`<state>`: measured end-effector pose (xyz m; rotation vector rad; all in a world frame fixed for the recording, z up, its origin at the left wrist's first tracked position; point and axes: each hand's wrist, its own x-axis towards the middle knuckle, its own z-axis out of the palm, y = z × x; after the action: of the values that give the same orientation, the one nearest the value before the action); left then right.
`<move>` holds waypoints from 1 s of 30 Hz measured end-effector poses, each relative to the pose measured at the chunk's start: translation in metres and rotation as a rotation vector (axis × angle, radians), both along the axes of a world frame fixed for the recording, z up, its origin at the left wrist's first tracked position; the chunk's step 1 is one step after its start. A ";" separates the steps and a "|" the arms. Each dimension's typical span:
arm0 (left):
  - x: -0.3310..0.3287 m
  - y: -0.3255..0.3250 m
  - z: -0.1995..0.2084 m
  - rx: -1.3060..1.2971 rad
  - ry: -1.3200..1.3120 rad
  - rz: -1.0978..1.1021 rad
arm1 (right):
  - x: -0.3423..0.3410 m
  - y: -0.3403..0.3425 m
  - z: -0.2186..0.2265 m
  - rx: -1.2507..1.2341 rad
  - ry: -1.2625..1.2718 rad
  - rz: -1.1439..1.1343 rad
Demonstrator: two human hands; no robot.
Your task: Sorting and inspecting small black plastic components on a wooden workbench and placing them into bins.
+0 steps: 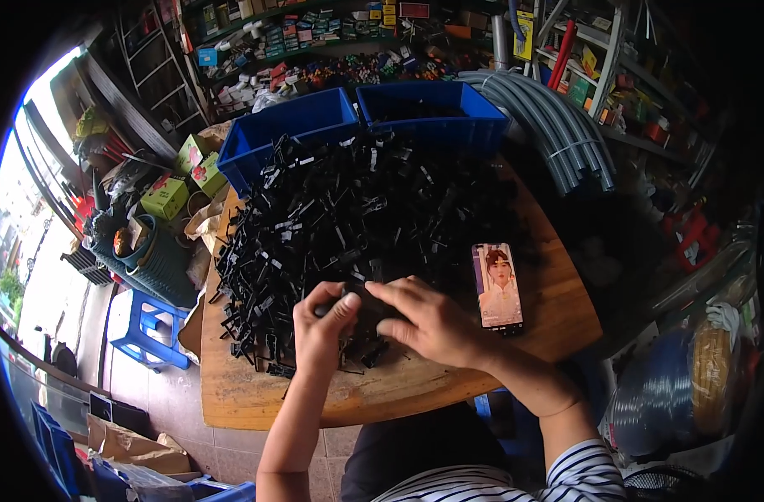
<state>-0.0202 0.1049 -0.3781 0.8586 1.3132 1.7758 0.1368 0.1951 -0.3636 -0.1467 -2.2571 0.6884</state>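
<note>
A large heap of small black plastic parts (pixel 348 209) covers most of the wooden table (pixel 557 289) in front of me. At the near edge of the heap, my left hand (pixel 321 322) is closed, its thumb and curled fingers pinching a small black part whose shape is mostly hidden. Just to its right, my right hand (pixel 424 318) has its index finger reaching toward the left hand, with thumb and finger apart. Nothing shows plainly between those fingers. More black parts lie beneath both hands.
Two blue bins (pixel 294 121) stand at the table's far edge, the right one holding dark parts. A phone (pixel 498 289) with a lit screen lies right of my right hand. A blue stool (pixel 148 329) stands at the left. Grey pipes (pixel 557 125) curve along the right.
</note>
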 end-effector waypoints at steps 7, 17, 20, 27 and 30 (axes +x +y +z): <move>0.002 0.006 -0.008 -0.056 -0.203 -0.145 | 0.003 0.002 0.004 0.524 -0.156 -0.163; 0.014 0.003 -0.012 -0.058 -0.009 -0.067 | -0.019 0.002 -0.004 0.310 -0.047 -0.194; 0.015 0.000 -0.013 -0.041 0.004 -0.055 | -0.020 0.004 -0.001 0.227 -0.015 -0.150; 0.023 -0.001 -0.014 -0.008 0.095 -0.021 | -0.017 0.005 -0.004 0.200 -0.009 -0.126; 0.025 -0.003 -0.011 -0.050 0.056 -0.015 | -0.018 0.006 -0.008 0.157 0.008 -0.125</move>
<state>0.0052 0.1024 -0.3893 0.8944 1.3781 1.7109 0.1183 0.2007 -0.3717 -0.2062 -2.2619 0.4430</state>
